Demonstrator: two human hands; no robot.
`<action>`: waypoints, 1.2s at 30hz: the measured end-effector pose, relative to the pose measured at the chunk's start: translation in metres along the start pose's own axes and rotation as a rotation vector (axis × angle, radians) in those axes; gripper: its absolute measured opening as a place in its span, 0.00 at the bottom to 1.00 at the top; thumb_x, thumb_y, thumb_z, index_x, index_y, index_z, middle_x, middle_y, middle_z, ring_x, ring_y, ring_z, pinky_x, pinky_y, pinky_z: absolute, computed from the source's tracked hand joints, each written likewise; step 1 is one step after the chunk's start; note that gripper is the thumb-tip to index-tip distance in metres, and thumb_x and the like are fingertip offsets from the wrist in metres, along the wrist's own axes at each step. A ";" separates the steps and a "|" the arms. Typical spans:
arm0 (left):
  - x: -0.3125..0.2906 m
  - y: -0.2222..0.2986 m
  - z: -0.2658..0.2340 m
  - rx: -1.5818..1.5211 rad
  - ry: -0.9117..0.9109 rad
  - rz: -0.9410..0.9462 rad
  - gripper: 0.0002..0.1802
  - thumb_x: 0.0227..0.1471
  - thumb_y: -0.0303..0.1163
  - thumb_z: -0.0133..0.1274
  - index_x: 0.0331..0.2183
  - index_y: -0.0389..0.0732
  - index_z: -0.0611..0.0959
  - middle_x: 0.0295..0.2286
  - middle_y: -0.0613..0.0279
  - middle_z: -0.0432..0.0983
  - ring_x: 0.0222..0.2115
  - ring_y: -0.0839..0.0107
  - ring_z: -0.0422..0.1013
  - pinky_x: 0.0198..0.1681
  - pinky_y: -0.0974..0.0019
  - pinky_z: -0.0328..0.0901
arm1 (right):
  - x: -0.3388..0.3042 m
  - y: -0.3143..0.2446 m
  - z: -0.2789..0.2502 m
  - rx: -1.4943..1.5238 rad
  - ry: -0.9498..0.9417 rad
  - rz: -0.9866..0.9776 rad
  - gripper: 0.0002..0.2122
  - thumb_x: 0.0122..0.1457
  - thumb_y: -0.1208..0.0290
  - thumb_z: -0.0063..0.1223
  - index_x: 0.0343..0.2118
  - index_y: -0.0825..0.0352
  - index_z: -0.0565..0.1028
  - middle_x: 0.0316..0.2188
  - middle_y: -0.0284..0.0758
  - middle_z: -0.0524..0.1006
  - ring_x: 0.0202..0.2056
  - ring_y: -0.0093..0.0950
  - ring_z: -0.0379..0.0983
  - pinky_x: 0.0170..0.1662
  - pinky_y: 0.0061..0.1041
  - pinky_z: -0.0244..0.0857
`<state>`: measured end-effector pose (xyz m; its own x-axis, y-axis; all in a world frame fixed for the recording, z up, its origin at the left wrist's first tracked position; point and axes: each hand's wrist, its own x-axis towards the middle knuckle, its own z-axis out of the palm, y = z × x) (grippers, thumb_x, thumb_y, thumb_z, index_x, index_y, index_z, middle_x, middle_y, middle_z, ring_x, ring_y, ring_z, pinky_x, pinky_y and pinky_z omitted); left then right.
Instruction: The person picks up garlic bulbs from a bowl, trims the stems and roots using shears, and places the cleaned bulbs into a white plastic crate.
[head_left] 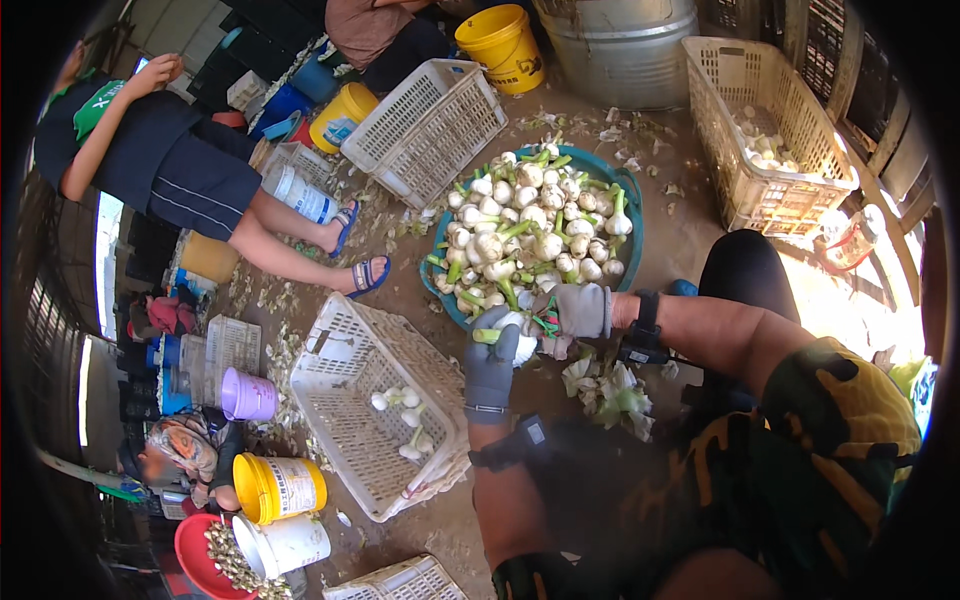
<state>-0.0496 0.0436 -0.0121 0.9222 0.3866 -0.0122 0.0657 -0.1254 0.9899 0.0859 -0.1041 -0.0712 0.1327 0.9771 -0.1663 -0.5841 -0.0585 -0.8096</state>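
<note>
My left hand (489, 372), in a grey glove, is closed round a white garlic bulb (522, 347) with a cut green stem. Close beside it, my right hand (582, 312), in a pale grey glove, grips a small tool (547, 322) with red and green parts; its kind is mostly hidden by the fingers. Just beyond both hands stands a blue-green basin (632, 262) heaped with garlic bulbs (535, 215) on short green stems. To the left, a white plastic crate (345, 415) holds several trimmed bulbs (408, 410).
Peeled leaves (612, 395) lie below my right hand. A larger crate (735, 185) stands far right beside a metal tub (625, 55). Another crate (425, 130) and a yellow bucket (500, 48) stand beyond the basin. A person in sandals (369, 277) sits at the left.
</note>
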 end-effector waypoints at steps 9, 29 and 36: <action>-0.005 0.012 -0.001 -0.418 -0.079 -0.011 0.21 0.45 0.29 0.45 0.43 0.31 0.72 0.39 0.50 0.71 0.38 0.66 0.70 0.42 0.66 0.67 | -0.014 0.019 0.000 -0.734 0.250 -0.167 0.12 0.57 0.77 0.39 0.43 0.72 0.67 0.24 0.41 0.78 0.26 0.31 0.77 0.28 0.26 0.71; -0.004 0.022 0.002 -0.830 -0.212 0.071 0.22 0.45 0.38 0.47 0.39 0.32 0.74 0.41 0.44 0.71 0.41 0.56 0.70 0.42 0.56 0.68 | -0.021 0.044 0.013 -0.846 0.293 -0.330 0.11 0.50 0.72 0.50 0.38 0.65 0.71 0.25 0.38 0.76 0.26 0.30 0.75 0.27 0.26 0.68; 0.002 0.004 -0.007 -0.823 -0.018 -0.057 0.20 0.52 0.38 0.44 0.41 0.33 0.72 0.42 0.47 0.70 0.41 0.55 0.69 0.42 0.56 0.68 | -0.015 -0.011 0.038 -0.821 0.441 -0.334 0.09 0.50 0.71 0.51 0.35 0.65 0.73 0.26 0.39 0.76 0.30 0.33 0.74 0.34 0.31 0.67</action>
<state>-0.0501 0.0504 -0.0076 0.9322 0.3567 -0.0610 -0.1812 0.6060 0.7746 0.0593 -0.1106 -0.0385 0.5734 0.8152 0.0820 0.2520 -0.0802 -0.9644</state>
